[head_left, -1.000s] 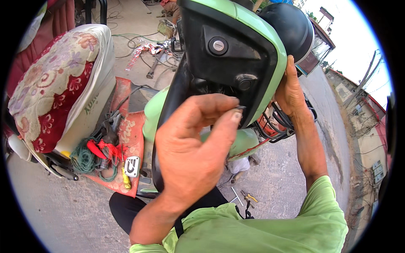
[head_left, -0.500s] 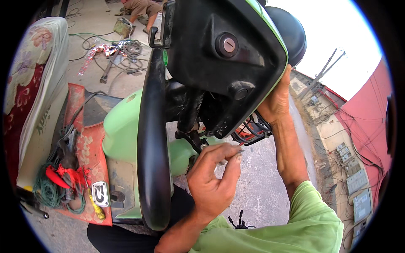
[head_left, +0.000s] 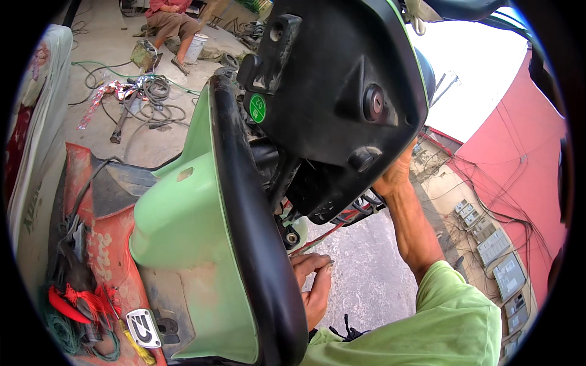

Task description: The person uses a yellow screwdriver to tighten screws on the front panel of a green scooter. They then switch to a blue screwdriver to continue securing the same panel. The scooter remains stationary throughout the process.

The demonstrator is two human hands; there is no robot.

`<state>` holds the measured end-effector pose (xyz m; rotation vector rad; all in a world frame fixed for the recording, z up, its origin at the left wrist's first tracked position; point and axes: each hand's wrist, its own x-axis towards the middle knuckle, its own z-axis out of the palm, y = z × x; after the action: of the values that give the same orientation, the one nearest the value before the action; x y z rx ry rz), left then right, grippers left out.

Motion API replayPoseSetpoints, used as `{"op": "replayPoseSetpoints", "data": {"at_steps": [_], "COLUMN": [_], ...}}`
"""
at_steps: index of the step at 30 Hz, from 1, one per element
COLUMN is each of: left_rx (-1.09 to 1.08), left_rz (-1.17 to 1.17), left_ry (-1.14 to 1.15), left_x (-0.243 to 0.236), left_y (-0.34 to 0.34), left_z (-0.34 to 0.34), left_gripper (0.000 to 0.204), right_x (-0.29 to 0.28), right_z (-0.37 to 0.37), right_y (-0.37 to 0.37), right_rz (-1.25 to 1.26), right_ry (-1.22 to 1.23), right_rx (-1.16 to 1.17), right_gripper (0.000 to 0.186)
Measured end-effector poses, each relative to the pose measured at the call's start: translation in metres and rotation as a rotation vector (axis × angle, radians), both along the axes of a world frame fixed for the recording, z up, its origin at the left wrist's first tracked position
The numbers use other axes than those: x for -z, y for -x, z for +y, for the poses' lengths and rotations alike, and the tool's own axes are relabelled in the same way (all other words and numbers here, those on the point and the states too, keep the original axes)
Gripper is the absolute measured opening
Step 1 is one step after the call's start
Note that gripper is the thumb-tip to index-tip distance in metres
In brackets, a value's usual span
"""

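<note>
A black front panel (head_left: 323,91) with a round key lock (head_left: 373,102) is tilted away from the light green scooter body (head_left: 183,207). My right hand (head_left: 398,174) holds its right edge from behind, with most fingers hidden by the panel. Below the panel, my left hand (head_left: 314,280) is closed in a pinch, partly covered by the scooter's black curved trim (head_left: 259,244). Thin red and greyish wires (head_left: 320,238) run from under the panel down to these fingers, and a small dark tip shows at the fingertips. Beside them a metal bolted bracket (head_left: 292,238) is visible.
On the footboard's red mat (head_left: 113,244) lie a yellow-handled screwdriver (head_left: 139,348), a white emblem plate (head_left: 144,328), red-handled pliers (head_left: 68,306) and green cord. Cables (head_left: 152,91) and a hammer-like tool lie on the ground. Another person (head_left: 174,24) sits far back. Meter boxes (head_left: 508,274) line the right wall.
My view has shifted, so the scooter looks nearer and the trim now covers part of my left hand. That hand has lowered from the panel's bottom edge, showing more wire. My right hand keeps its hold.
</note>
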<state>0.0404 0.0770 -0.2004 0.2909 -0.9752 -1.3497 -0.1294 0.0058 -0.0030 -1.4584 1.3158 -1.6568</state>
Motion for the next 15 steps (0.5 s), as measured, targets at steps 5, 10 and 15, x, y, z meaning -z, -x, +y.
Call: {"op": "replayPoseSetpoints", "data": {"at_steps": [5, 10, 15], "left_rx": [0.132, 0.134, 0.179], "left_rz": [-0.032, -0.123, -0.163], "left_ry": [-0.095, -0.083, -0.081], "left_x": [0.005, 0.014, 0.02], "left_y": [-0.001, 0.003, 0.003], "left_z": [0.002, 0.004, 0.003], "left_gripper": [0.022, 0.022, 0.021], "right_x": [-0.002, 0.0, -0.001], "right_z": [-0.001, -0.002, 0.002], "right_y": [-0.002, 0.0, 0.007], "right_rz": [-0.067, -0.093, -0.074], "right_ry": [-0.017, 0.008, -0.07], "right_rx": [0.019, 0.048, 0.069], "right_gripper": [0.099, 0.105, 0.11]}}
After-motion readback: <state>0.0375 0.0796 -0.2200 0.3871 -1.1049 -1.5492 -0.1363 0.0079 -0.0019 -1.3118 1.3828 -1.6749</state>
